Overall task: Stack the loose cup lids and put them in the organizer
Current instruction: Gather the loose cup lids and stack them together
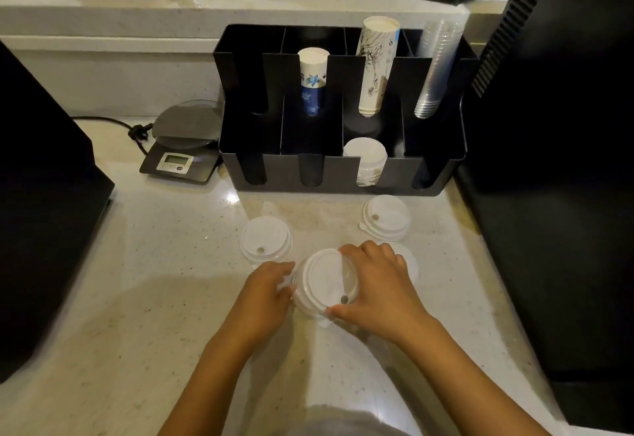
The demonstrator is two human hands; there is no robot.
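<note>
A stack of white cup lids [322,281] rests on the pale counter in front of me, gripped from both sides. My left hand [266,290] presses its left edge and my right hand [377,281] wraps its right side, thumb near the sip hole. Another small pile of lids [266,238] lies to the left and a third [387,218] to the right, close to the black organizer [343,168]. One more lid [411,260] is mostly hidden under my right hand. White lids [365,156] sit in the organizer's third front slot.
The organizer's back slots hold paper cups [312,82], taller paper cups [375,65] and clear plastic cups [434,72]. A digital scale [182,147] with a cord stands left of it. Dark machines flank the counter on the left [41,195] and right [555,195].
</note>
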